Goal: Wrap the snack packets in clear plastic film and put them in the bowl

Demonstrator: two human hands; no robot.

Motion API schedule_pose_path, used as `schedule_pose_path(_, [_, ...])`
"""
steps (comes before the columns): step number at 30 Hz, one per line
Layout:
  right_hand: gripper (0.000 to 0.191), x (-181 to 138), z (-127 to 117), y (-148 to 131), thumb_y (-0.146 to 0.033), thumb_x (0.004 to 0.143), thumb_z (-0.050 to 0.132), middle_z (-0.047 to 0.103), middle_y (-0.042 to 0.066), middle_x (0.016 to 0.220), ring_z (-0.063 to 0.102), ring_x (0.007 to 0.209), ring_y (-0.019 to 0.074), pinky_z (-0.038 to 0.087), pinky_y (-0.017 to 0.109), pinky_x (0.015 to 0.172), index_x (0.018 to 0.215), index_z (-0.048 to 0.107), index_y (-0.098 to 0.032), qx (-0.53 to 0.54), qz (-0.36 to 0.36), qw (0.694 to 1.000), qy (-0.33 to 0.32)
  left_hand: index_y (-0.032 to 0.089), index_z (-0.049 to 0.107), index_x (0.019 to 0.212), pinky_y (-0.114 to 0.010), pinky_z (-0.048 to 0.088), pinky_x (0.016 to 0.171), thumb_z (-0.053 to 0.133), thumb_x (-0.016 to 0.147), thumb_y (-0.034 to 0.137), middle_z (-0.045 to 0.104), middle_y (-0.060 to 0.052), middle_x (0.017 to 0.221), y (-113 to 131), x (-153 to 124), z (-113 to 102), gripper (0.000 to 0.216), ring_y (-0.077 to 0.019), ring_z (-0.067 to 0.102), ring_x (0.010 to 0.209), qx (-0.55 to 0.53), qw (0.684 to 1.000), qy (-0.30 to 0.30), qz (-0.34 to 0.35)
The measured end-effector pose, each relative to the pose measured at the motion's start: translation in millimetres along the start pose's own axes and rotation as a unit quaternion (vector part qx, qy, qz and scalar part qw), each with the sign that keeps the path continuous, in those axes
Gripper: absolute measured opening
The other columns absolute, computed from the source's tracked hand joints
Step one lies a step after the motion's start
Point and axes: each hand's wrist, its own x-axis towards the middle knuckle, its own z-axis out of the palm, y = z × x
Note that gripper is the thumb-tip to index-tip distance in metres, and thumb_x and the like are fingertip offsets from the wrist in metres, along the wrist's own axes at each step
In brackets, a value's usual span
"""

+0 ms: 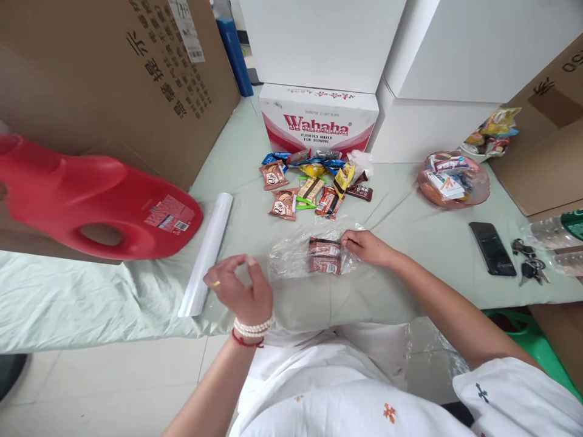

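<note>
A brown snack packet (325,256) with a barcode lies on a crumpled sheet of clear plastic film (289,258) at the table's front. My right hand (367,247) is closed at the packet's right end, its fingers pinching the film there. Raised over the table to the left of the film, my left hand (243,288) is empty, with thumb and forefinger apart. Close beside it lies a roll of clear film (207,255). Beyond the film is a pile of wrapped snacks (314,182) in brown, yellow, green and blue.
A large red jug (98,203) is at the left, by a cardboard box (113,79). At the back stands a Wahaha water box (319,121). To the right are a pink bowl of packets (480,188), a phone (492,249), keys (532,270) and plastic bottles (549,233).
</note>
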Motion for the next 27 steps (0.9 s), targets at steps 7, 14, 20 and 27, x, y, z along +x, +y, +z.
schedule_pose_path(7, [0.026,-0.9,-12.5,-6.8,-0.031,0.099,0.042,0.065,0.001,0.082,0.055,0.073,0.0142,0.042,0.024,0.071,0.092,0.064,-0.018,-0.03,-0.024,0.998,-0.046,0.027,0.069,0.133,-0.046,0.037,0.096,0.042,0.1,0.026,0.068,-0.009,0.139,53.2,-18.5,29.6,0.043,-0.0301,0.058,0.12,0.045,0.898,-0.348,0.264])
schedule_pose_path(14, [0.03,37.7,-34.9,-19.6,-0.033,0.102,0.049,0.071,0.012,0.109,0.059,0.104,0.0255,0.044,0.036,0.095,0.114,0.071,-0.016,-0.232,-0.094,0.968,0.028,0.024,0.072,0.126,-0.049,0.035,0.09,0.05,0.099,0.033,0.075,-0.011,0.104,41.8,6.0,48.2,0.036,-0.0325,0.053,0.108,0.074,0.916,-0.344,0.194])
schedule_pose_path(20, [0.044,84.6,-7.4,-27.4,-0.028,0.094,0.063,0.071,0.017,0.122,0.056,0.113,0.0336,0.042,0.04,0.094,0.136,0.063,-0.013,-0.343,-0.027,0.939,-0.018,0.026,0.078,0.096,-0.047,0.036,0.094,0.056,0.096,0.031,0.073,-0.007,0.099,38.4,15.7,45.0,0.022,-0.0292,0.055,0.111,-0.031,0.912,-0.351,0.212])
schedule_pose_path(27, [0.012,78.7,-9.7,-25.4,-0.02,0.088,0.066,0.069,0.01,0.11,0.054,0.111,0.0288,0.039,0.038,0.094,0.096,0.075,-0.019,-0.246,-0.087,0.965,-0.007,0.022,0.073,0.096,-0.046,0.037,0.095,0.051,0.096,0.023,0.077,-0.005,0.094,42.4,18.7,61.2,0.022,-0.025,0.065,0.098,-0.025,0.896,-0.408,0.176])
